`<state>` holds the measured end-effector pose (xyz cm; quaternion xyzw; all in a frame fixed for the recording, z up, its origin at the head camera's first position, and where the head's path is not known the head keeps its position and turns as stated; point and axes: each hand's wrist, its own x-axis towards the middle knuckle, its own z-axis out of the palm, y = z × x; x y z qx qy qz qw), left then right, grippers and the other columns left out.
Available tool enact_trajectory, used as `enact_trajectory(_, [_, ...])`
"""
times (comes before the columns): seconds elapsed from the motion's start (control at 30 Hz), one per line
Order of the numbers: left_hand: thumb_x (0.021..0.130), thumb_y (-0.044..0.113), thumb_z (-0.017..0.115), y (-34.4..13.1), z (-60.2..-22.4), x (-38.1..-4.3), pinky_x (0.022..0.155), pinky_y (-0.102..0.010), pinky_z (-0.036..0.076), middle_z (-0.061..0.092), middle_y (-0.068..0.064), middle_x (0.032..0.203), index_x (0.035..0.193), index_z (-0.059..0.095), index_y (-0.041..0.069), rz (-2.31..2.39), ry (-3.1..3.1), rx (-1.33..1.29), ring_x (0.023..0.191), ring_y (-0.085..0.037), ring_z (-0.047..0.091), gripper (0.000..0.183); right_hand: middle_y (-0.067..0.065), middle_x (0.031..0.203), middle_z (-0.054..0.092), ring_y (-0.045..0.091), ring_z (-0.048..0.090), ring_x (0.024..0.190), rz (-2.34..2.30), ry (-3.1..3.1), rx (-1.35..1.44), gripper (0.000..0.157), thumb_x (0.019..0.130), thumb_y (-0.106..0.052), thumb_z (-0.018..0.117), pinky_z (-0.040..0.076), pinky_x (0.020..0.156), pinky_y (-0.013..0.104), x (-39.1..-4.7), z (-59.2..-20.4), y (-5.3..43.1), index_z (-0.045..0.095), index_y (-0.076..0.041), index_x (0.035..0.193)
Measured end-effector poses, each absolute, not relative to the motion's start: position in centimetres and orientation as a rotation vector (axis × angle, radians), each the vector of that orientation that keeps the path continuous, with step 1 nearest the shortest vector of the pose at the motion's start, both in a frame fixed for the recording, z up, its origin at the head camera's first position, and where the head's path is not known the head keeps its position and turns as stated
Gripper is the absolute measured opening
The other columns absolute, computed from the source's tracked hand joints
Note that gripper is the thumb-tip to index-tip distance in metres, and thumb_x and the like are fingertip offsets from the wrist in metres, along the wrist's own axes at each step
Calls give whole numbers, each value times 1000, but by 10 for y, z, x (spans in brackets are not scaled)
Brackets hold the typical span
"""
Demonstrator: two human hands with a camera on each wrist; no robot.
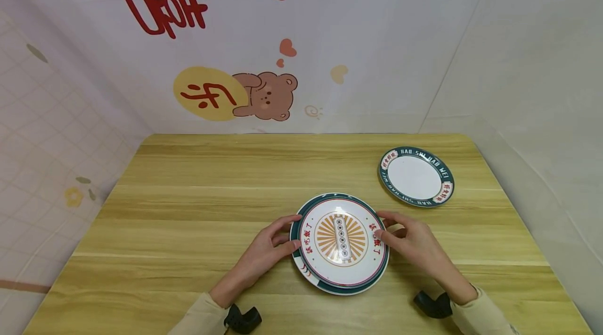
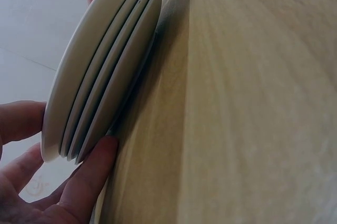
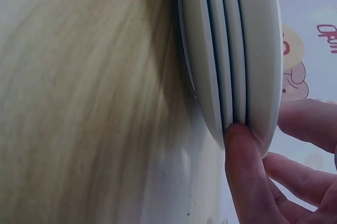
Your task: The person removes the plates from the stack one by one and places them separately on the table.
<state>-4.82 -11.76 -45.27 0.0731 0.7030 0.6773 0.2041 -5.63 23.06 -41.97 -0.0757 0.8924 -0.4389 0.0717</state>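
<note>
A stack of several round plates (image 2: 105, 71) sits near the front middle of the wooden table, seen edge-on in both wrist views. Its top plate (image 1: 341, 241) is white with an orange sunburst and red characters, and a wider dark green rim (image 1: 295, 231) shows beneath. My left hand (image 1: 264, 251) holds the stack's left edge, thumb at the top plate's rim. On the opposite side my right hand (image 1: 412, 241) grips the edge, its thumb over the rim. In the right wrist view, a finger (image 3: 246, 166) presses against the stacked rims.
A plate (image 1: 414, 178) with a white centre and green lettered rim lies at the back right of the table (image 1: 198, 204). A white cloth (image 1: 377, 26) with a bear print hangs behind the table. Black wrist devices (image 1: 242, 319) are worn below both hands.
</note>
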Motion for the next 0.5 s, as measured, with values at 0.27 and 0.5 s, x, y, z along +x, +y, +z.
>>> enact_trajectory(0.27, [98,13,72,-118,-453,-48,91,-23,53,53,-20,144,152,51,13,1893,1955,198,119,-27,65,58,16,112,69,20,73,85,-1318,2674,-266,46,92,-7,76,59,71,25,-57,-420,232,64,0,137])
enact_trajectory(0.5, [99,13,72,-118,-454,-49,91,-23,54,54,-19,142,152,50,13,1892,1951,223,118,-26,65,57,15,112,69,20,72,84,-1327,2653,-270,45,93,-8,76,59,70,25,-59,-420,233,64,0,137])
